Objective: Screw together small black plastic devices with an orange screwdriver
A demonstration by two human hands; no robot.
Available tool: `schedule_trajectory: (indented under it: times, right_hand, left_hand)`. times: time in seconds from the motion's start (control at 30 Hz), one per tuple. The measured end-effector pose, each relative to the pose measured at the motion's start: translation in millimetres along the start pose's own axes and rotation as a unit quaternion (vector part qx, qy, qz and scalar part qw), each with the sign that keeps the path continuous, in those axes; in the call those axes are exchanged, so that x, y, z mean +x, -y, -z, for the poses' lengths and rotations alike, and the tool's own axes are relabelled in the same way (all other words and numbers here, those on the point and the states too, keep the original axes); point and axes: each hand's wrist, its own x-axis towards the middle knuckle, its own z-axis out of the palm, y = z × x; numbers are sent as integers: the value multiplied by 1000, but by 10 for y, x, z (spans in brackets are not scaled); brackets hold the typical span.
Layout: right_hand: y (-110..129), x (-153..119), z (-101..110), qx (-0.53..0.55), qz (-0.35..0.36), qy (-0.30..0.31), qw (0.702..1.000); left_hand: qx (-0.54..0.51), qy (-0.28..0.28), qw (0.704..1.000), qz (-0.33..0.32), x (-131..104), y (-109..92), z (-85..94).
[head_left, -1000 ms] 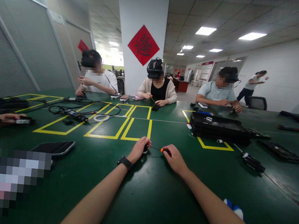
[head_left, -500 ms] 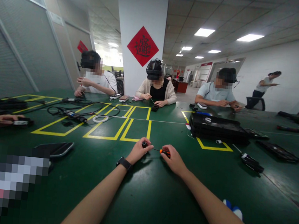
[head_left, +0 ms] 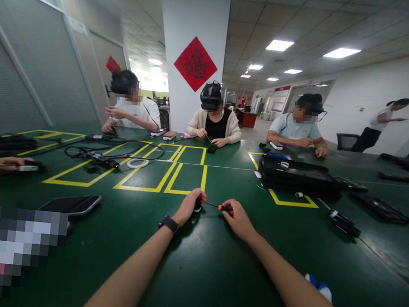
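My right hand [head_left: 237,218] is closed around the handle of an orange and black screwdriver [head_left: 226,209], its thin shaft pointing left. A small black part [head_left: 198,204] with a pale lower edge is pinched in my left hand [head_left: 186,207]; its exact kind cannot be made out. The screwdriver's tip reaches toward this part, and whether it touches is partly hidden by my fingers. Both hands are low over the green table [head_left: 215,270], in front of the yellow tape outlines.
Stacked black cases [head_left: 296,176] stand at right, near a black-handled tool [head_left: 344,224]. Cables [head_left: 97,155] and a white ring [head_left: 137,163] lie left. A phone [head_left: 72,204] is nearer. A co-worker's hand [head_left: 8,163] is at far left; three people sit opposite.
The black part in my left hand has turned, now showing a pale lower edge. More of the screwdriver shaft is visible. A person in the background has walked right.
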Motion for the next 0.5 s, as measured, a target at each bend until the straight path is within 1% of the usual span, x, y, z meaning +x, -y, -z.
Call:
schedule_trajectory:
  times: [0.2,0.4,0.5]
  right_hand:
    - [-19,17,-18,-3,-21,-13,1000]
    - [8,25,-6,-19,4,-2,1000]
    - [26,22,15,-9,5,-1,1000]
  left_hand:
    - [-14,-8,1000,7,-5,6,-14]
    - [-2,-4,1000,2,-18,-53,-20]
    - [24,-6,1000,-16,-27,-74,-30]
